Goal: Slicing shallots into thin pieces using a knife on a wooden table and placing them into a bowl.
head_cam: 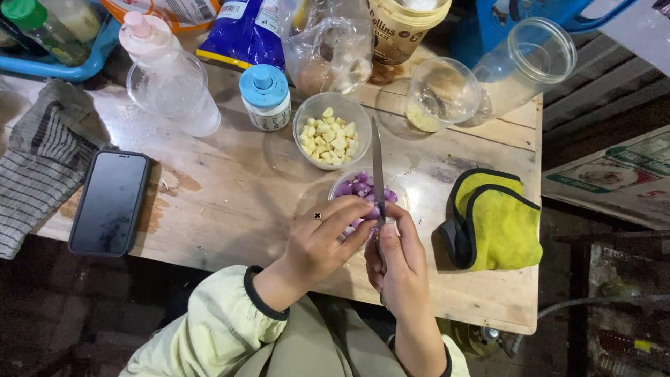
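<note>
My right hand (399, 262) grips a long knife (377, 164) by its handle, blade pointing away over the table. My left hand (322, 243), with a ring on one finger, pinches a small purple shallot (372, 213) against the blade. Both hands are over a clear bowl of peeled purple shallots (354, 187). Just beyond it stands a clear bowl of peeled garlic cloves (330, 132).
On the wooden table (237, 209) lie a black phone (109, 202) at left, a striped cloth (42, 157), a yellow oven mitt (497, 220) at right, a blue-capped jar (266, 98), a pink-capped bottle (171, 77), empty clear containers (441, 94) and bags at the back.
</note>
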